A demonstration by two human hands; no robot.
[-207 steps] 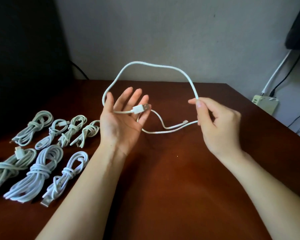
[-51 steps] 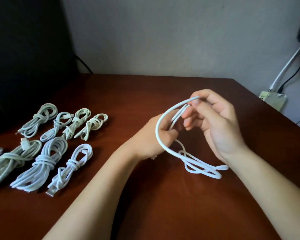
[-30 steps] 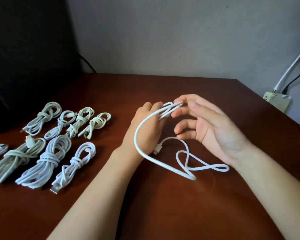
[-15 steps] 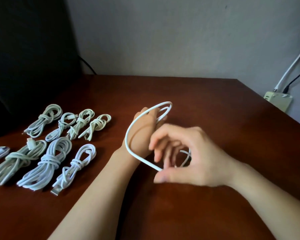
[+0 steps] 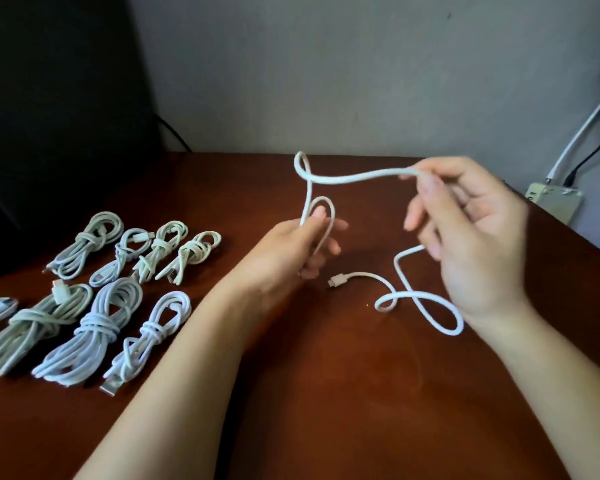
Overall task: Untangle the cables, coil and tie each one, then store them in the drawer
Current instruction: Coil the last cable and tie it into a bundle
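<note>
A loose white cable (image 5: pixel 352 177) runs between both hands above the brown table (image 5: pixel 326 393). My left hand (image 5: pixel 291 251) pinches a small folded loop of it between thumb and fingers. My right hand (image 5: pixel 471 237) grips the cable higher up, to the right. From there the cable drops to the table, curls in a loop and ends in a white plug (image 5: pixel 336 280) lying below my left hand. Several coiled and tied white cables (image 5: pixel 97 317) lie in two rows at the left.
A dark panel (image 5: pixel 56 98) stands at the back left with a black wire behind it. A pale power strip (image 5: pixel 555 202) with white and black leads hangs beyond the table's right edge. The grey wall runs behind. No drawer is in view.
My right hand has lifted from low in front of the left hand up and to the right, drawing the cable out. The large loop around my left hand has shrunk to a small fold.
</note>
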